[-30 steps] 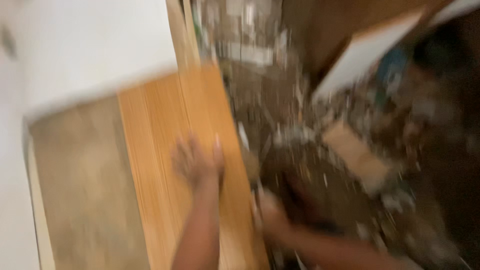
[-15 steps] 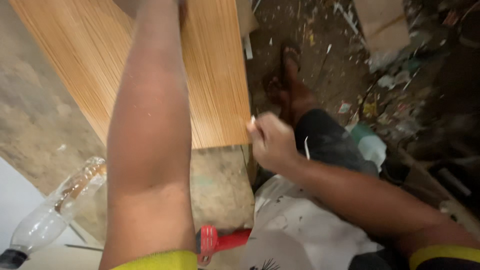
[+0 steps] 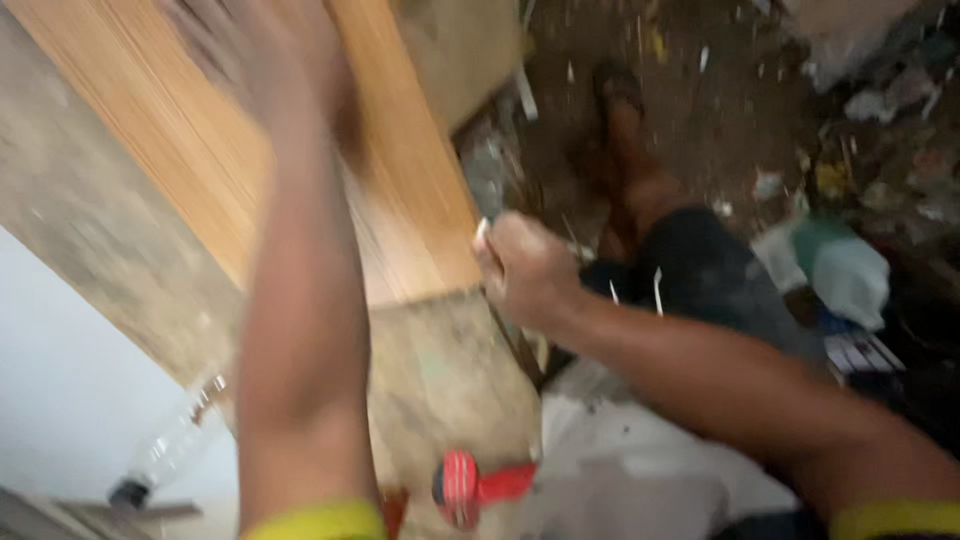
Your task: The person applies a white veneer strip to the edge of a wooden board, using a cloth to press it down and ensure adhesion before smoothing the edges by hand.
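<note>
Wooden board [image 3: 200, 150] under left hand [image 3: 270, 70], right hand [image 3: 525, 270] fisted, red tool [image 3: 470, 487] below.

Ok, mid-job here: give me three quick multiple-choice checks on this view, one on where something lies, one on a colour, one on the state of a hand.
1. Where does the clear plastic bottle lie?
A. lower left of the view, beside the left forearm
B. on the littered ground at upper right
C. in the right hand

2. What colour is the tool handle at the bottom centre?
A. blue
B. red
C. green

3. How is the right hand?
A. spread flat on the board
B. out of view
C. closed in a fist by the edge of the wooden board

Answers:
1. A, the bottle shows at the lower left edge, by the grey surface.
2. B, the ribbed handle is plainly red.
3. C, its fingers are curled shut, with something small and pale at the thumb side, too blurred to name.

The left hand is motion-blurred over the board.
</note>
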